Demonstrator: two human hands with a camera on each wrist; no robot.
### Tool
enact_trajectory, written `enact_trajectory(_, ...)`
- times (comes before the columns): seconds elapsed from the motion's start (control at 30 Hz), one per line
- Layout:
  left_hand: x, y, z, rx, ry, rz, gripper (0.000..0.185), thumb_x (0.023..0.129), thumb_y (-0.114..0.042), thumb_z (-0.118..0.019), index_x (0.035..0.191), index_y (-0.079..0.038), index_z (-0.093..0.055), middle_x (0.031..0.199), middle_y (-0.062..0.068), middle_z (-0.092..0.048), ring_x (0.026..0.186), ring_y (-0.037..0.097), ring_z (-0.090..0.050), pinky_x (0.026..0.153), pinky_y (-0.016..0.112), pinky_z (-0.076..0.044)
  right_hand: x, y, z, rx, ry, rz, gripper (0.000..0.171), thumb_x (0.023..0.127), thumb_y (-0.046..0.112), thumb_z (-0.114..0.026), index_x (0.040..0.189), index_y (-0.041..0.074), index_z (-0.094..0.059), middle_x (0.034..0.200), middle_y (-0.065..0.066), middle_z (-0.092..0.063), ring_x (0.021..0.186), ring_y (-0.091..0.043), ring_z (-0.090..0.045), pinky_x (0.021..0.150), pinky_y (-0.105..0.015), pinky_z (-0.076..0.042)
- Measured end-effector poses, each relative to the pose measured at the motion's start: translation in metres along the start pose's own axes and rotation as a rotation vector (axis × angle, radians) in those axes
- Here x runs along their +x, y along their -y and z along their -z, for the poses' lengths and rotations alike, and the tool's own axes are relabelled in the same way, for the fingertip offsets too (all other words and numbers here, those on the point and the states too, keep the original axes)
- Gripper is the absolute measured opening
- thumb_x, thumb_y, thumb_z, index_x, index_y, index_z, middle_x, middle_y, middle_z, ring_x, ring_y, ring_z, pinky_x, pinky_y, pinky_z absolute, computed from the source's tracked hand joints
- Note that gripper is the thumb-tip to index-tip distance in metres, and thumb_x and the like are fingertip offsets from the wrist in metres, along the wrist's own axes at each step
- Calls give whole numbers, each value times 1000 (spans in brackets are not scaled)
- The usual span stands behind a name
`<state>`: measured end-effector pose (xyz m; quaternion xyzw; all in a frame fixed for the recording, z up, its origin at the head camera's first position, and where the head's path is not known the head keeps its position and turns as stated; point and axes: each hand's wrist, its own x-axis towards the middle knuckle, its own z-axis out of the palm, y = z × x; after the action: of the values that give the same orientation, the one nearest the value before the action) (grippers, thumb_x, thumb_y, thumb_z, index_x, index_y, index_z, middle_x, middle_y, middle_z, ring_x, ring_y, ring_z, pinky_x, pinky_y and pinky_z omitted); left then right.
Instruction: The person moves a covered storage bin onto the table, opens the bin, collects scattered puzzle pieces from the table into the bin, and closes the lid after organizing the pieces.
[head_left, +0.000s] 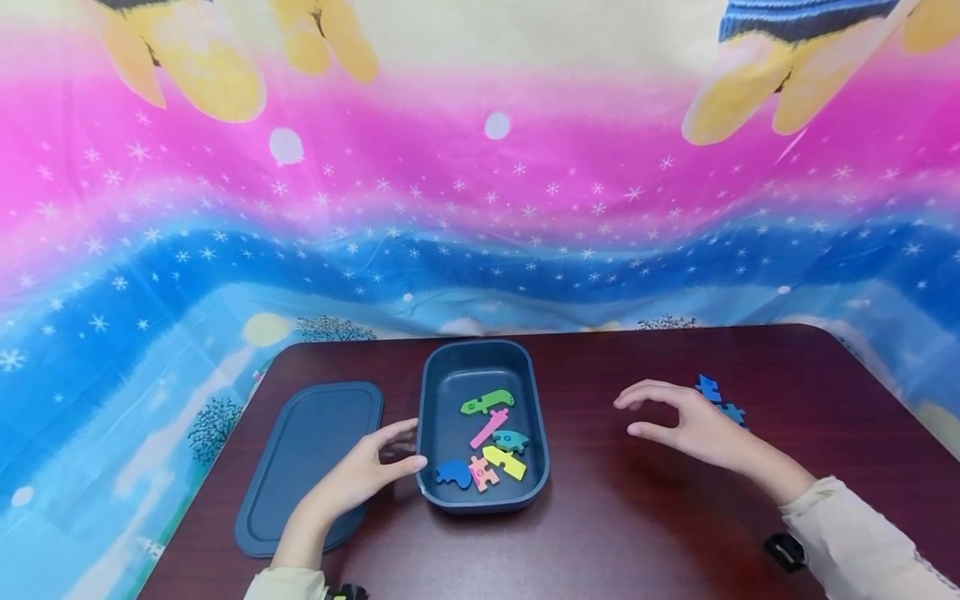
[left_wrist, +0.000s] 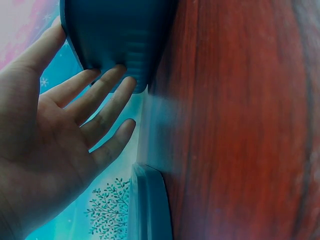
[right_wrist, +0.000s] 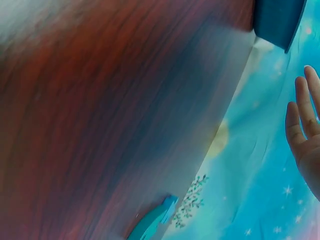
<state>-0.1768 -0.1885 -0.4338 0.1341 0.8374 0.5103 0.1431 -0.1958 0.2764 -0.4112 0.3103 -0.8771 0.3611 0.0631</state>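
Note:
My left hand (head_left: pixel 360 467) is at the left wall of a dark blue-grey box (head_left: pixel 545 442), thumb at the rim. In the left wrist view its fingers are nearly straight, with fingertips against the box's outer side. Inside the box lie several foam puzzle pieces: a green piece (head_left: pixel 487 402), a pink piece (head_left: pixel 489 428), a teal piece (head_left: pixel 512 441), a yellow piece (head_left: pixel 504 463), a salmon piece (head_left: pixel 483 474) and a blue piece (head_left: pixel 452 474). My right hand (head_left: pixel 686 425) hovers over the table right of the box, fingers loosely bent, holding nothing.
A flat lid (head_left: pixel 300 475) lies left of the box, partly behind my left forearm. Beyond my right hand are another blue piece (head_left: pixel 707 387) and a teal piece (head_left: pixel 732 412), partly hidden. A patterned cloth (head_left: pixel 480 225) hangs behind the brown table (head_left: pixel 592 533).

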Motion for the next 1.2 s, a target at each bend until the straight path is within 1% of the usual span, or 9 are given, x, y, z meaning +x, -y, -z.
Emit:
enact_trajectory(0.13,0,1,0,3,-2,-2,63,95,-28,-69,149,-5,-43,136,14,-57,121,30,-56,97,49,-48,-5,0,6,-2,-27,1,34,87,12,-77,117,25,-68,115,8,-65,100,-12,-60,84,-22,-48)
enact_trajectory(0.27,0,1,0,6,0,-4,63,95,-27,-68,149,-5,-43,135,14,-58,120,30,-57,97,49,-48,-10,-3,10,-15,-40,-10,34,87,11,-77,117,25,-68,115,8,-65,100,-10,-60,84,-20,-47)
enact_trajectory(0.5,0,0,0,-1,2,0,63,96,-28,-68,149,-5,-43,136,14,-57,121,31,-56,97,48,-48,-17,-9,15,-40,-50,-25,35,86,10,-78,116,23,-69,114,7,-66,99,-7,-60,84,-24,-49)
enact_trajectory(0.63,0,1,0,0,1,3,63,96,-28,-68,149,-6,-43,135,14,-57,121,30,-56,97,48,-49,-22,-12,18,-54,-63,-34,35,85,10,-79,116,23,-69,114,6,-66,101,-6,-61,84,-20,-47)
enact_trajectory(0.8,0,0,0,-6,4,7,63,96,-28,-68,149,-5,-43,135,14,-57,121,31,-56,96,47,-49,-28,-16,22,-64,-78,-76,34,87,11,-78,116,25,-69,115,7,-66,103,-5,-60,86,-17,-44)
enact_trajectory(0.9,-1,0,0,-9,6,6,63,95,-28,-68,149,-5,-43,135,14,-57,121,31,-56,96,47,-49,-32,-20,25,-76,-88,-113,33,87,13,-77,116,26,-69,115,8,-65,103,-2,-58,86,-15,-43)
enact_trajectory(1.0,-1,0,0,-13,5,7,63,96,-28,-68,149,-5,-43,136,15,-57,121,31,-56,96,47,-49,-36,-23,29,-72,-98,-131,32,88,12,-76,116,24,-69,116,6,-65,107,5,-54,89,-11,-39)
enact_trajectory(1.1,-1,0,0,-18,4,10,63,95,-28,-68,149,-5,-43,136,14,-57,121,30,-56,96,47,-49,-39,-26,33,-58,-100,-139,30,88,11,-76,117,19,-70,117,3,-65,120,13,-43,92,-5,-32)
enact_trajectory(1.2,0,0,0,-17,3,8,63,95,-28,-68,148,-6,-43,136,14,-57,121,30,-56,96,47,-49,-41,-29,37,-62,-97,-161,29,89,14,-76,117,18,-69,118,4,-65,126,20,-30,92,-2,-30)
